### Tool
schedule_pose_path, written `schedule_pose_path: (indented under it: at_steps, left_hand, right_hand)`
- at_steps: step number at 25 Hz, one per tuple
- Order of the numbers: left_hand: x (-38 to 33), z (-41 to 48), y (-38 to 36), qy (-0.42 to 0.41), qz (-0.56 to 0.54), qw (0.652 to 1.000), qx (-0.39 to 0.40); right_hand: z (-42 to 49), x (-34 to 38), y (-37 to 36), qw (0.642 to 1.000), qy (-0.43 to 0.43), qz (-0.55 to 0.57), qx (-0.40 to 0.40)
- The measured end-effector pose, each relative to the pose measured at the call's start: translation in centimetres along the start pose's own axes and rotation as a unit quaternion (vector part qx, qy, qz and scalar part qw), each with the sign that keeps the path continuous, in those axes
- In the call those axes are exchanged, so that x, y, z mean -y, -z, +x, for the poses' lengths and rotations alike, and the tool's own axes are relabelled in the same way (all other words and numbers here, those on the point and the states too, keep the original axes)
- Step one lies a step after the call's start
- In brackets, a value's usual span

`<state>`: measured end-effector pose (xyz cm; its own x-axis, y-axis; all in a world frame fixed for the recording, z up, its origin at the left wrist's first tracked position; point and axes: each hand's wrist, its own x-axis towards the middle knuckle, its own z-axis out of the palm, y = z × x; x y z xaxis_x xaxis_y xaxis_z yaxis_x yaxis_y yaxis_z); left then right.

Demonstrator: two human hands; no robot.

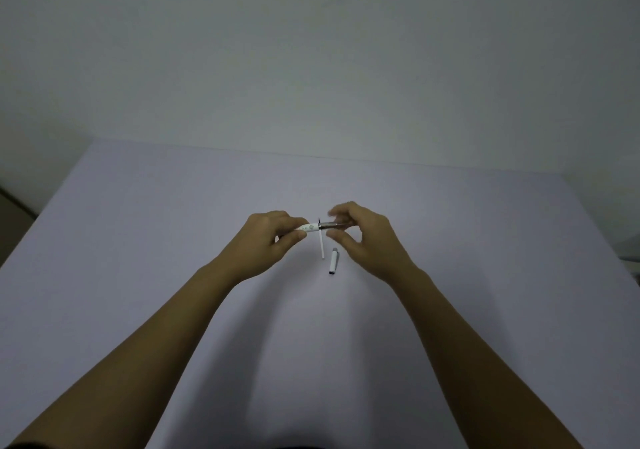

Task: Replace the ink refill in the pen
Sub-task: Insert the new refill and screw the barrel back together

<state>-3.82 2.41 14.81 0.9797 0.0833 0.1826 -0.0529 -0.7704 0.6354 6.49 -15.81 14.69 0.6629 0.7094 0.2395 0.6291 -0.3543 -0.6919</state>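
Observation:
My left hand (273,237) grips the white pen barrel (307,227), held level above the table. My right hand (360,237) pinches the clear front section of the pen (333,225) at its right end, thumb below and fingers curled above. A thin white ink refill (322,244) lies on the table just under the pen, running toward me. The white pen cap (333,260) with a dark end lies to its right, below my right hand.
The pale lilac table (173,240) reaches its far edge at a plain wall. A dark gap shows past the left edge, and an unclear object sits at the far right edge (632,261).

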Motion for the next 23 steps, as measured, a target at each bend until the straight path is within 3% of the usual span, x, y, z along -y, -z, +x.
schedule_pose_path:
  at_steps: [3,23]
  left_hand:
    - [-0.10,-0.04,0.04,-0.008,-0.002,1.000,0.001]
    - [-0.46,-0.38,0.33,-0.015,-0.027,0.999,-0.008]
  right_hand:
    - [0.20,0.20,0.14,0.999,-0.002,-0.041,-0.003]
    - [0.10,0.80,0.64,0.998,0.043,-0.035,0.000]
